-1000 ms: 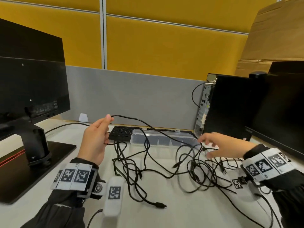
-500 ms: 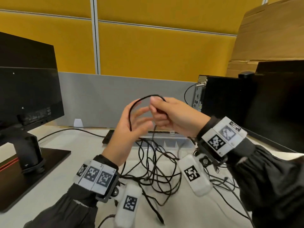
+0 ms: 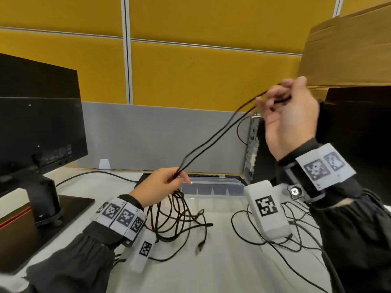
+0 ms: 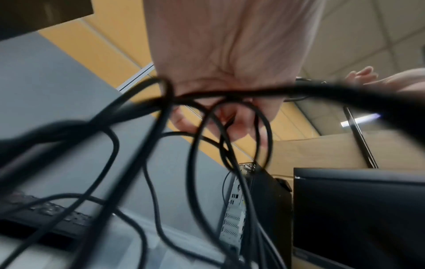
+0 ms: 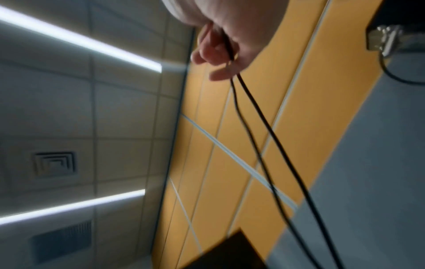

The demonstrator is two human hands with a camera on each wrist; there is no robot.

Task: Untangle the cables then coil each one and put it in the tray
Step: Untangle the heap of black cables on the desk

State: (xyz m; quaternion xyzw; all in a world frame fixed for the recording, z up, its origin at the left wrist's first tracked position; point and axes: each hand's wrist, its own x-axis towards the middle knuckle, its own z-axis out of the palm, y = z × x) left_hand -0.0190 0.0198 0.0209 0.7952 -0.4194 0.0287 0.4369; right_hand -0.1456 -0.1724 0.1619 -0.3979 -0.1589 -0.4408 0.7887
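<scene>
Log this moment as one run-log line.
right hand: holds doubled black cable raised | left hand: pinches it low | tray: no coils

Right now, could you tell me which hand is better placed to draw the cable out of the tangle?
Right. The right hand holds the doubled cable raised high, while the left hand pinches it low above the tangle.

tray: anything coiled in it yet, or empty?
Looks empty. The clear tray shows only bare dividers in the head view; the cables lie tangled on the desk before it, one stretched between both hands.
</scene>
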